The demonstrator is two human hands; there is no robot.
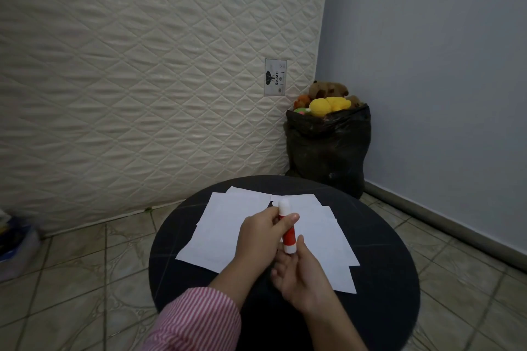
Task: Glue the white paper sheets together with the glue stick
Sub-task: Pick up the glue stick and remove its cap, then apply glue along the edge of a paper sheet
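Observation:
Several white paper sheets (225,225) lie overlapping on a round black table (379,259). Above them I hold a red glue stick (288,232) with a white cap and white base, tilted slightly. My left hand (261,232) grips its upper part near the cap, thumb across the red body. My right hand (302,276) holds the lower end with fingertips at the white base. A red-and-white striped sleeve covers my left forearm.
A quilted mattress (142,80) leans upright against the wall behind the table. A black bag (328,148) full of plush toys stands in the corner to the right. Tiled floor (71,279) surrounds the table. Something blue lies at the far left edge.

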